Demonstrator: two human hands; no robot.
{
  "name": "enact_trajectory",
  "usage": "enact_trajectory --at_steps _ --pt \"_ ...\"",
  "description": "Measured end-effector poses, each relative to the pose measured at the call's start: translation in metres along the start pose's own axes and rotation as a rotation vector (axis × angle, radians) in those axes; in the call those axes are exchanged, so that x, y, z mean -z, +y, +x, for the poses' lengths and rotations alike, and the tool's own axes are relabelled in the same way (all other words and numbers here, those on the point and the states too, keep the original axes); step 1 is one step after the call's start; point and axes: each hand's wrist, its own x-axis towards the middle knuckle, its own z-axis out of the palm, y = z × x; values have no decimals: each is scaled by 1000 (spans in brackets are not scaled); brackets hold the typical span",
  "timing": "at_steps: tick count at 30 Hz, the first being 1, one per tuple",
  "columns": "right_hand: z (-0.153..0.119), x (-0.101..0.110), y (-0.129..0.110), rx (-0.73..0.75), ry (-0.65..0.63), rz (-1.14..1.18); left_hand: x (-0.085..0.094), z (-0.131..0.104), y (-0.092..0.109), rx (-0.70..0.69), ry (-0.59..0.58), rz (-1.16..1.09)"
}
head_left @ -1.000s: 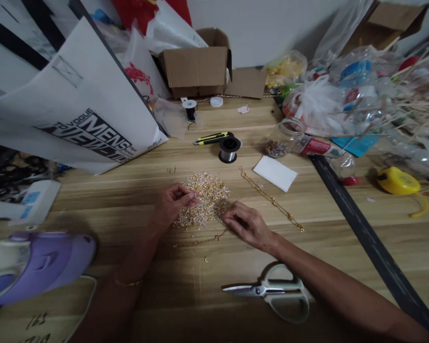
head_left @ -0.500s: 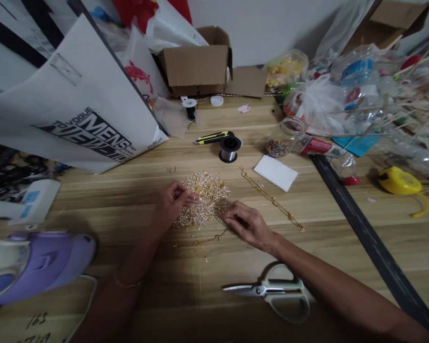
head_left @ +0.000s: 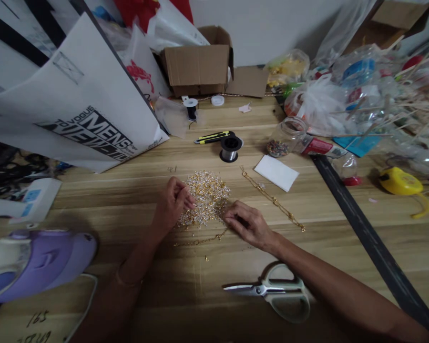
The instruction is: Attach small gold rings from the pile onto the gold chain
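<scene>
A loose pile of small clear and gold beads (head_left: 208,196) lies on the wooden table between my hands. At the pile's left edge is my left hand (head_left: 172,202), its fingers pinched together; whatever they hold is too small to make out. My right hand (head_left: 248,224) rests on the table at the pile's right side, thumb and forefinger closed on the end of a thin gold chain (head_left: 200,242). The chain runs left along the front of the pile. A tiny gold piece (head_left: 206,258) lies in front of it.
Scissors (head_left: 268,289) lie near the front. A second gold chain (head_left: 274,202) and a folded white paper (head_left: 276,172) are right of the pile. Behind stand a wire spool (head_left: 230,148), a cutter knife (head_left: 212,137) and a bead jar (head_left: 286,137). A purple appliance (head_left: 53,264) stands left.
My left hand has shifted slightly left, and its fingers have drawn back from the middle of the pile toward its edge. My right hand stays in place.
</scene>
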Motion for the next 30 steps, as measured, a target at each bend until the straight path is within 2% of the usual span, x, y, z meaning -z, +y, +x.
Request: enact_trajectory --at_steps 5,8,11,14,17,22,30 --pt "0 0 0 3 -4 -5 4 0 2 -71 55 147" --pt "0 0 0 2 -4 -1 6 2 0 -136 143 278" --pt "-1 0 1 -4 -4 3 7 4 -4 -132 203 198" --pt "-1 0 0 -9 -3 2 6 6 -4 -59 164 -10" --pt "-1 0 -1 -12 -4 2 5 7 1 21 123 -115" --pt "0 1 -2 -1 -4 10 5 6 7 93 106 -154" --pt "-1 1 0 -4 -8 3 3 6 -1 45 47 -132"
